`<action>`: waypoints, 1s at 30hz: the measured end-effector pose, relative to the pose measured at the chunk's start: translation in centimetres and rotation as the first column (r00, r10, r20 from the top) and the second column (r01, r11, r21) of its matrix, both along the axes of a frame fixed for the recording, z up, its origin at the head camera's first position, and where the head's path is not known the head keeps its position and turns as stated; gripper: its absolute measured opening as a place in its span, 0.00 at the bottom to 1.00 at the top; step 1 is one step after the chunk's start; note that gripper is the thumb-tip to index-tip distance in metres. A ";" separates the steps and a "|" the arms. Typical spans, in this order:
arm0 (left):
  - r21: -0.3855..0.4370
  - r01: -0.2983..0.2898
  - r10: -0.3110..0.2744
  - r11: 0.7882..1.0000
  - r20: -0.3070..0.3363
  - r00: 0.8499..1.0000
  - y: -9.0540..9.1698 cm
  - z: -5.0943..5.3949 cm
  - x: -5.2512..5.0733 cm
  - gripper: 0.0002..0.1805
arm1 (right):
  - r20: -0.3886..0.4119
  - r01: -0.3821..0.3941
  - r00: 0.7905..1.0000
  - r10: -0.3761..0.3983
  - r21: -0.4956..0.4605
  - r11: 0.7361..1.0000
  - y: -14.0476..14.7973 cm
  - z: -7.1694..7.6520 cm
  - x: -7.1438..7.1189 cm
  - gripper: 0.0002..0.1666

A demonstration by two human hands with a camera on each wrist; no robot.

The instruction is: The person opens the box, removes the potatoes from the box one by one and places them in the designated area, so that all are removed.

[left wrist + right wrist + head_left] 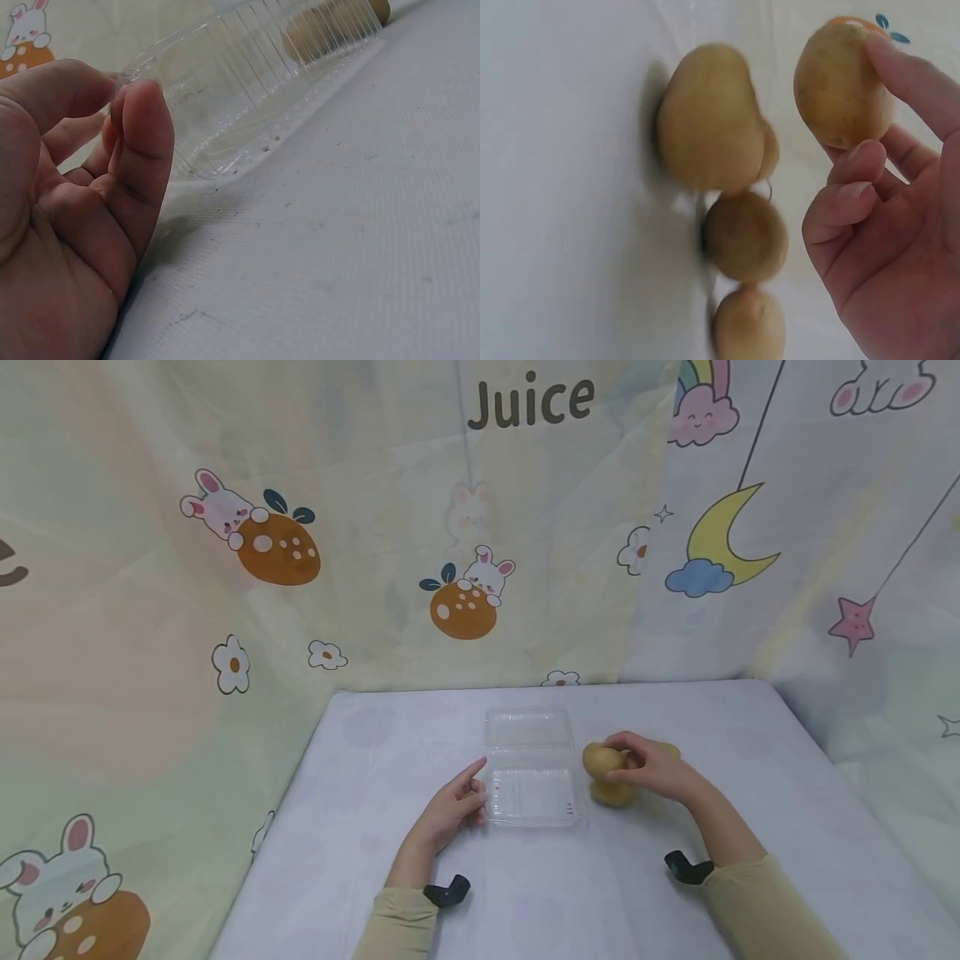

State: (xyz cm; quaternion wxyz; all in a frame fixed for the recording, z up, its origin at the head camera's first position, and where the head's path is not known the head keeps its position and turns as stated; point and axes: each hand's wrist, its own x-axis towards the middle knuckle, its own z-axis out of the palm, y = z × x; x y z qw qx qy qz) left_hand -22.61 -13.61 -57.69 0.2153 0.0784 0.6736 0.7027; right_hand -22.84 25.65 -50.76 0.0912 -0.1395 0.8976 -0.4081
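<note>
A clear plastic clamshell box point(532, 797) lies open on the table, its lid point(528, 729) folded back away from me. My left hand point(453, 806) is at the box's left side. In the left wrist view, thumb and fingers pinch the rim of the clear wall. My right hand point(652, 768) holds a potato point(840, 86) between thumb and fingertips, raised above the table to the right of the box. Near and below that hand lie several other potatoes, among them a large one point(709, 120) and a round one point(746, 236). The hand partly hides them in the head view.
The table point(375, 860) has a white cloth over it. Printed fabric point(375, 568) hangs behind and at the sides of the table. Dark wrist mounts point(447, 892) sit at both sleeve cuffs.
</note>
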 end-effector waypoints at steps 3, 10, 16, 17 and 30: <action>-0.001 0.001 -0.001 1.000 -0.006 1.000 0.0 0.1 0.0 0.37 | -0.044 0.051 0.998 -0.050 0.020 0.999 1.3 -0.3 0.8 0.31; -0.005 0.004 -0.004 1.000 -0.010 1.000 -0.2 0.1 0.0 0.37 | -0.101 0.126 0.987 -0.124 0.007 0.992 4.0 -1.6 2.4 0.31; -0.021 -0.004 0.004 1.000 -0.005 1.000 0.0 0.3 0.1 0.37 | -0.116 0.152 0.982 -0.151 0.000 0.988 5.3 -2.7 3.3 0.31; -0.024 -0.006 0.005 1.000 -0.006 1.000 0.0 0.3 0.1 0.37 | -0.102 0.153 0.983 -0.152 0.001 0.988 5.4 -2.8 3.4 0.32; -0.016 -0.005 0.005 1.000 -0.012 1.000 -0.1 0.1 0.0 0.37 | -0.060 0.184 0.982 -0.181 0.064 0.981 6.0 -4.0 3.5 0.35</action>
